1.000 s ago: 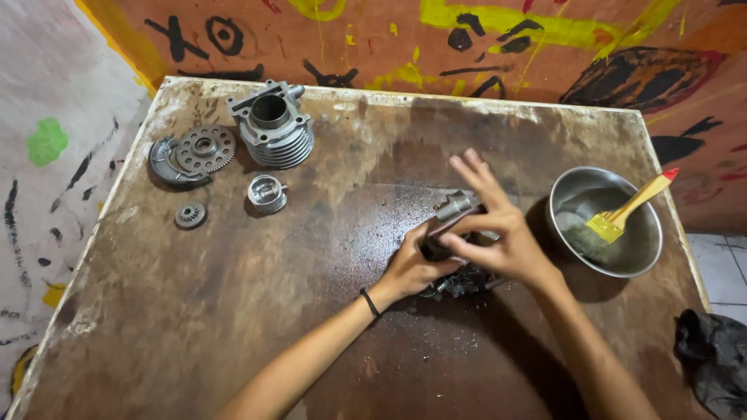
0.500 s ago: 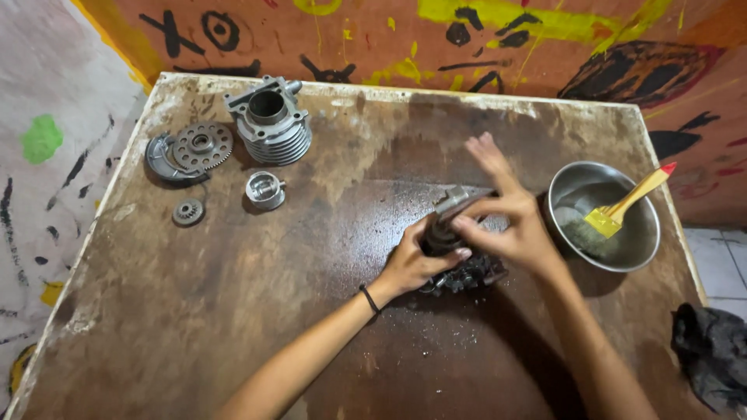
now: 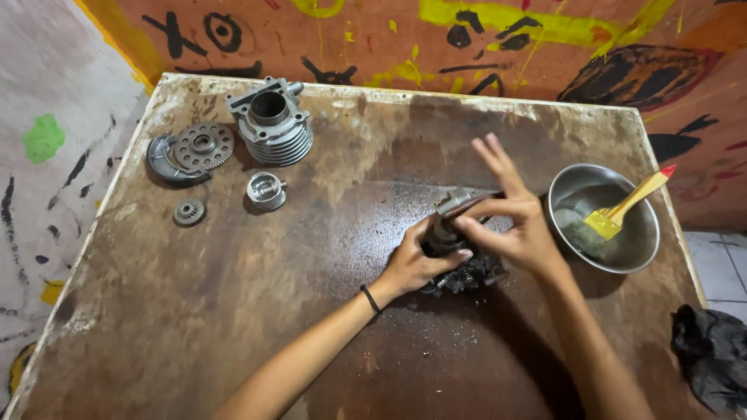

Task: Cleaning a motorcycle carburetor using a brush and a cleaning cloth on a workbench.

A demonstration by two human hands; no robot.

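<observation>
A dark, greasy engine part (image 3: 461, 268) rests on the wet brown table (image 3: 233, 311), right of centre. My left hand (image 3: 416, 260) grips it from the left side. My right hand (image 3: 510, 222) pinches a small metal piece (image 3: 459, 204) at the part's top, with the other fingers spread upward. Both hands cover most of the part, so its exact shape stays hidden.
A finned cylinder (image 3: 272, 124), a piston (image 3: 266, 190), a toothed disc (image 3: 202, 145) on a curved plate and a small gear (image 3: 189, 211) lie at the far left. A steel bowl (image 3: 642, 241) with a yellow brush (image 3: 626, 208) stands right; a black rag (image 3: 712, 362) hangs at the right edge.
My right hand has shifted from flat over the part to pinching the metal piece at its top. My left hand keeps its grip. The view has dropped slightly.
</observation>
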